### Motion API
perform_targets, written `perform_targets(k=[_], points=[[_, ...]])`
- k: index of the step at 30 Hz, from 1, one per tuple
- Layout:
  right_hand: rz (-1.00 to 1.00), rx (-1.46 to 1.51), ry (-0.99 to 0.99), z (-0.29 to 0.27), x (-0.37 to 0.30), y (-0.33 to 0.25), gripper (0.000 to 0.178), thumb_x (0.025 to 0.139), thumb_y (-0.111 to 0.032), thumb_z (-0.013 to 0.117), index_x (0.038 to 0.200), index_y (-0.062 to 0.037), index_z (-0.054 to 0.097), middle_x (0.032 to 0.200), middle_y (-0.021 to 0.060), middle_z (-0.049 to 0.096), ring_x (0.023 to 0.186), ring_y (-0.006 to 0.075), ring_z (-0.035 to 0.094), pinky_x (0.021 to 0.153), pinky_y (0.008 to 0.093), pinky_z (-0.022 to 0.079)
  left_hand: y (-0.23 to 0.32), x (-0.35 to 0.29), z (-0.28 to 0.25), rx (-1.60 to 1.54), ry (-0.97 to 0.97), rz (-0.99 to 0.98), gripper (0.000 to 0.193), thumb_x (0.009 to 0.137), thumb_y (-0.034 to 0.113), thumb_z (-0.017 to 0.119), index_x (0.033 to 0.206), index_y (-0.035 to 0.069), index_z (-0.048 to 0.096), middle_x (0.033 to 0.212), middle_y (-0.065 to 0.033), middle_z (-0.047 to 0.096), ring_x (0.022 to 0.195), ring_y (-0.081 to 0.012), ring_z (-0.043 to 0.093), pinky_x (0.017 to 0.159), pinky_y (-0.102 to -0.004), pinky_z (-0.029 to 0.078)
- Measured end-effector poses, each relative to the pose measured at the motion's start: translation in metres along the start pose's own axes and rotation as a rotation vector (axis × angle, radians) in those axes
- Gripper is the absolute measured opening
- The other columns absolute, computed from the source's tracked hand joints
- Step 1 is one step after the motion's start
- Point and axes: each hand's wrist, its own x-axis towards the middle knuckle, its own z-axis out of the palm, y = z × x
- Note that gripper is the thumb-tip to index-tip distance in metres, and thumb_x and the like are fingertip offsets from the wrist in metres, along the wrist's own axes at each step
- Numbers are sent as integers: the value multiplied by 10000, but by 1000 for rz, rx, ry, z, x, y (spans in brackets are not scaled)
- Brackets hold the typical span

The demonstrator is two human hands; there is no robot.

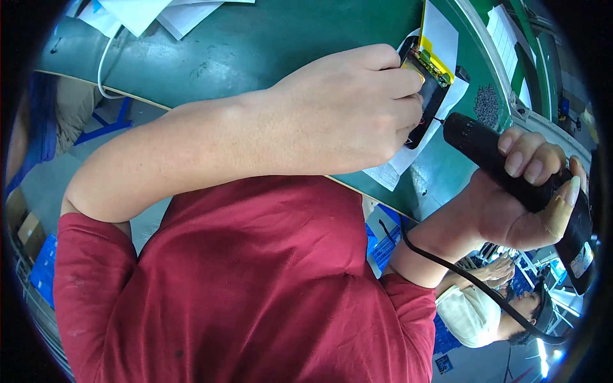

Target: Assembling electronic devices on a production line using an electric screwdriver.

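My left hand (357, 112) reaches across to the far right of the table. Its fingers are closed on a black device (436, 96) with a bare circuit board and a yellow strip along one edge. The hand covers much of the device, which lies over white paper (389, 173). My right hand (530, 185) is wrapped round a black corded electric screwdriver (476, 142). The thin bit points left at the device's near edge; I cannot tell whether it touches a screw.
A heap of small dark screws (486, 104) lies beyond the screwdriver on the green table (211, 64). White sheets (137, 14) and a white cable (102, 67) are at the far left. The screwdriver's black cord (472, 279) loops below my right wrist. Another person (476, 313) sits at lower right.
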Motion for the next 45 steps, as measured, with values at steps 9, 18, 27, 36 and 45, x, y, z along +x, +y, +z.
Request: perform_targets(k=[9,18,27,36,45], points=[[13,-40,46,8,2,6,120,975,-225,557,941,-176,661,716,-14,527,612,145,504,665,361,439,1,-1,1,-4,18,22,104,783,172,690,747,117,771,815,36,702,921,-154,619,850,-307,476],[7,78,50,0,1,13,124,981,-207,547,973,-163,663,710,-23,494,609,131,482,660,360,438,3,1,1,20,14,32,119,800,178,681,746,115,766,818,30,700,930,-157,624,843,-309,477],[-41,94,79,-5,6,20,198,1054,-247,464,1072,-75,560,705,22,474,542,170,480,590,369,476,1,0,2,41,36,53,118,804,179,678,781,103,766,851,29,704,936,-161,625,854,-310,481],[15,70,95,2,2,15,91,968,-200,555,918,-168,625,703,-18,498,597,138,491,660,366,452,2,0,0,26,-18,50,120,809,181,676,783,106,767,861,25,705,942,-161,623,853,-315,482],[20,69,55,-2,4,15,99,975,-204,547,966,-155,632,699,-8,492,605,149,495,664,375,453,-1,1,-1,-23,-18,39,121,806,181,667,778,113,763,860,26,695,934,-161,610,831,-311,473]])
